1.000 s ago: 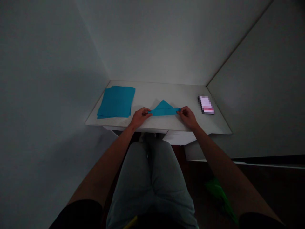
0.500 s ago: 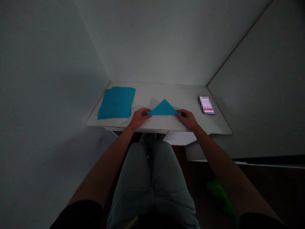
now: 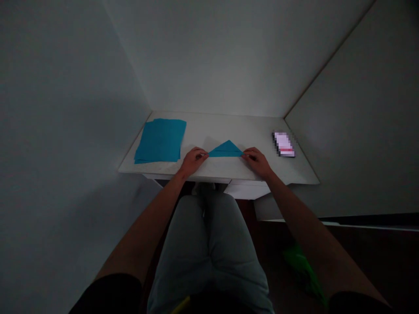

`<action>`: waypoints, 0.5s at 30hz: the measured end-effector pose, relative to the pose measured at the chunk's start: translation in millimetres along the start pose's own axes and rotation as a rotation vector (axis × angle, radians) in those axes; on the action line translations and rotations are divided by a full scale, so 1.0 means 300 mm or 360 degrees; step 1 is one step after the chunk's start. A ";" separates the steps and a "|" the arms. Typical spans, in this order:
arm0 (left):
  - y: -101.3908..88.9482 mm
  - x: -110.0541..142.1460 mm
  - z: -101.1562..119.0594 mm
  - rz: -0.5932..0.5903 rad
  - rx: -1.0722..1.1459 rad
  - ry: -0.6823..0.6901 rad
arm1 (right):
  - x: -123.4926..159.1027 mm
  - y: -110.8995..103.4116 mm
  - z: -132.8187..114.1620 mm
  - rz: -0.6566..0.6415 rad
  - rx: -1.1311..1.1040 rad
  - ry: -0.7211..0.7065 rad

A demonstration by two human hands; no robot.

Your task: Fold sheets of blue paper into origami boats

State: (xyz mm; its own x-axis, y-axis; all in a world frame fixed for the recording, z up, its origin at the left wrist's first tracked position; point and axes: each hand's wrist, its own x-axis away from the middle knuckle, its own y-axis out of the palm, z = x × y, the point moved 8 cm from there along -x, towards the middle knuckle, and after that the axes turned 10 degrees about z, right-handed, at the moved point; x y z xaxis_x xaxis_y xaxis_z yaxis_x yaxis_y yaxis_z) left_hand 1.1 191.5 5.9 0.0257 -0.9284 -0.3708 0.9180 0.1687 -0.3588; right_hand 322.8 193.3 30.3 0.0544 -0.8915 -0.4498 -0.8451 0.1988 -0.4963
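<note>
A folded sheet of blue paper point(image 3: 226, 150) is held between my two hands over the white tabletop, close to its front edge. Its shape is a low triangle with the point away from me and a crease line running across near the base. My left hand point(image 3: 194, 162) pinches the left corner between thumb and fingers. At the opposite corner, my right hand point(image 3: 256, 162) grips the paper the same way. The corners themselves are hidden by my fingertips.
A stack of blue paper sheets point(image 3: 161, 140) lies on the left of the white table point(image 3: 216, 124). On the right is a phone point(image 3: 284, 144) with a lit, blurred screen. Walls enclose the table. A green bag-like thing point(image 3: 303, 268) is on the floor at right.
The folded paper's peak has dropped lower and shifted slightly right, so the triangle looks flatter. Its left end now reaches less far left. Both hands keep their hold with little movement.
</note>
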 end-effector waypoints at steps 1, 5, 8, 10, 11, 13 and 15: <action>0.004 0.003 -0.004 -0.0017 0.0014 -0.0023 | 0.002 0.002 0.007 -0.0009 -0.0013 0.0031; 0.010 0.015 -0.008 -0.0037 0.0132 -0.0055 | 0.015 0.016 0.027 -0.0073 -0.0134 0.0171; 0.013 0.020 -0.002 -0.0057 0.0098 -0.0037 | 0.020 0.016 0.021 -0.0076 -0.0133 0.0187; 0.011 0.020 0.000 -0.0049 0.0042 -0.0042 | 0.022 0.015 0.019 -0.0086 -0.0071 0.0205; 0.010 0.019 0.001 -0.0046 0.0019 -0.0051 | 0.023 0.015 0.019 -0.0092 -0.0044 0.0218; 0.011 0.018 -0.001 -0.0052 -0.0019 -0.0072 | 0.025 0.016 0.020 -0.0105 -0.0019 0.0250; 0.011 0.017 -0.004 -0.0051 -0.0053 -0.0090 | 0.028 0.018 0.021 -0.0114 -0.0024 0.0271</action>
State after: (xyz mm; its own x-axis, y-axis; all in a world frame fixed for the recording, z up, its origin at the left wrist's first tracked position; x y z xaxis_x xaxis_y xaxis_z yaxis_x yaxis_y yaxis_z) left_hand 4.0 187.7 1.7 0.0198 -0.9506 -0.3098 0.9050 0.1487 -0.3986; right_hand 322.1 189.3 19.3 0.0248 -0.9594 -0.2808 -0.8504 0.1274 -0.5105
